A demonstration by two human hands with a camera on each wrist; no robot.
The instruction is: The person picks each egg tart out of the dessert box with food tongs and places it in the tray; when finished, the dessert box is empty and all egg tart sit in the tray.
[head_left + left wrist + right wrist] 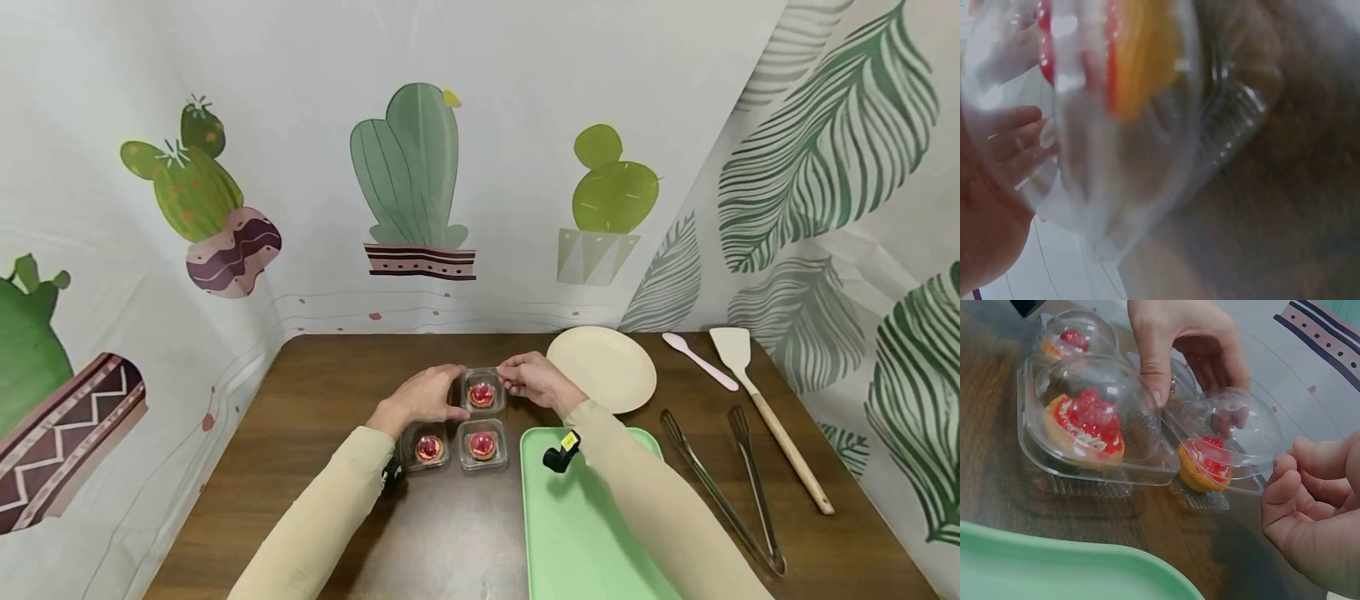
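A clear domed plastic box (483,392) with a red-topped tart (1205,462) inside stands at the back of a cluster of such boxes. My right hand (534,379) pinches the rim of its lid at the right corner. My left hand (426,393) holds the same box from the left, thumb at the near side and fingers behind it. Nearer lie another box (483,445) and, left of it, one more (424,446), each with a tart. Behind the left thumb in the right wrist view, part of a further dome (1183,378) shows, mostly hidden. The left wrist view is blurred by a close dome (1129,169).
A green tray (570,533) lies under my right forearm. Behind it is a cream plate (600,367). To the right are metal tongs (720,496), a pink spoon (701,360) and a wooden-handled spatula (772,417). A patterned cloth (517,167) hangs behind the table.
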